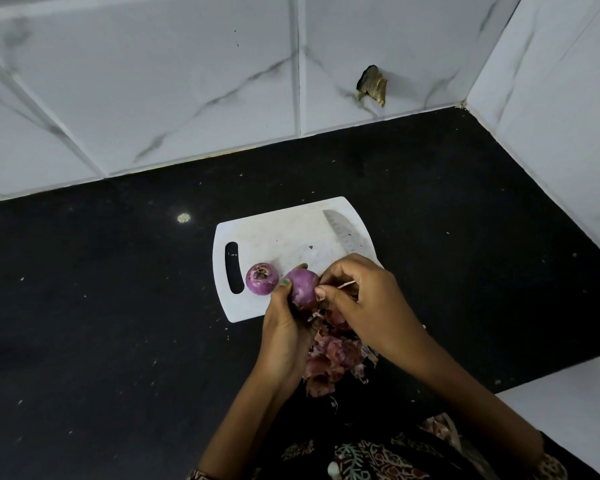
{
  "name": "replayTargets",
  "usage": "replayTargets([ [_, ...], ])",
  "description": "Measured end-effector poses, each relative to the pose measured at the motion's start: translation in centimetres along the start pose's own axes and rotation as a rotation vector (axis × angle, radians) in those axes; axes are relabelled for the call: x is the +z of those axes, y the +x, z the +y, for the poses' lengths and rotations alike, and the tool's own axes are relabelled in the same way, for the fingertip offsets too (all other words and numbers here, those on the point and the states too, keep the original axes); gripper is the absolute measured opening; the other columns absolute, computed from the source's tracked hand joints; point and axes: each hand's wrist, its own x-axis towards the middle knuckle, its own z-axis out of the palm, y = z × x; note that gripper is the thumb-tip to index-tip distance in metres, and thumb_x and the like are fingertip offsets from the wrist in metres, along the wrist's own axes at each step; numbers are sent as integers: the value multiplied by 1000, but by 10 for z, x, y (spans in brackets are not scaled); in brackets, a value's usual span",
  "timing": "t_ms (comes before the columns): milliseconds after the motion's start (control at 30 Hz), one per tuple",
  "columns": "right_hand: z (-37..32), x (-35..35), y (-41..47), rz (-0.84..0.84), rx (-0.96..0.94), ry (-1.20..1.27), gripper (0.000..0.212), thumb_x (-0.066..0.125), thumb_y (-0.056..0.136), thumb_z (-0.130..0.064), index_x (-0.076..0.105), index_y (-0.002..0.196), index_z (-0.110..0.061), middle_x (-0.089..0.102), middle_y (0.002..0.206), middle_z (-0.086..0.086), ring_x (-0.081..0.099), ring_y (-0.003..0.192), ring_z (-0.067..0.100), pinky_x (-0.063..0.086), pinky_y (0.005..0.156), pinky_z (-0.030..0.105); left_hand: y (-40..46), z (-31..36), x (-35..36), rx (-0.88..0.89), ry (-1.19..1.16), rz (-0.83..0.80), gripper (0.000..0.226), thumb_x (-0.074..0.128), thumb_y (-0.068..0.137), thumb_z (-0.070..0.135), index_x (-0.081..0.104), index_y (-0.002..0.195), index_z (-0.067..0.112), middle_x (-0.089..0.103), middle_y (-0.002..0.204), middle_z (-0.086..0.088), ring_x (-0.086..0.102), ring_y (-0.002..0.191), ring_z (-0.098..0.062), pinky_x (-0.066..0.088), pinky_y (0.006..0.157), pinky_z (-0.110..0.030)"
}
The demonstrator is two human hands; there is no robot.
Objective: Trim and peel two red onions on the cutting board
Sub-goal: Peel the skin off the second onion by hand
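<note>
A white cutting board lies on the black counter. One purple-red onion sits on the board near its handle slot, its trimmed end facing up. My left hand grips a second red onion above the board's front edge. My right hand pinches a strip of thin skin at that onion's right side. A knife blade rests on the right part of the board; its handle is hidden behind my right hand.
A heap of pink onion skins lies on the counter below my hands, at the board's front edge. The black counter stretches left. White marble-look tile walls close the back and right. A damaged hole marks the back wall.
</note>
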Motion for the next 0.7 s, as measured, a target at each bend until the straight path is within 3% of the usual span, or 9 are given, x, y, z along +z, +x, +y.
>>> replayTargets([
  [67,1,2,-1,-28,-7,-3,8,69,84,-23,64,87,-18,61,92,-6,59,90,8,53,78,31,0,0,0,-5,-9,-12,39,32,102,31,61,102,6,72,89,-13,70,76,-14,55,62,-22],
  [200,1,5,-3,-34,27,29,17,75,79,-28,64,88,-18,62,93,-6,61,88,5,53,76,28,0,0,1,-4,-6,-23,42,30,103,30,61,97,2,73,88,-15,71,83,-19,57,66,-25],
  [300,1,5,-1,4,34,7,7,68,85,-17,61,84,-16,62,90,-1,60,87,9,52,77,30,0,2,1,-7,-16,-24,40,29,103,29,60,95,5,70,78,-9,67,66,-11,53,56,-20],
  [433,2,-8,4,22,117,75,6,65,88,-21,61,86,-16,66,83,-7,62,80,3,51,69,18,-1,2,1,-3,-8,-36,37,27,103,32,56,96,8,67,69,0,62,57,-6,50,52,-18],
  [600,1,-5,-2,-100,137,87,27,77,74,-40,66,88,-20,67,88,-6,64,79,1,54,72,22,0,0,0,-8,24,-62,49,25,104,33,60,95,1,73,80,-9,71,76,-13,55,63,-21],
  [700,2,0,-2,-72,107,60,9,72,82,-27,65,83,-22,67,82,-9,64,79,1,53,76,28,0,-1,0,-1,48,-24,48,26,104,32,62,99,1,74,91,-13,71,87,-17,56,69,-22],
])
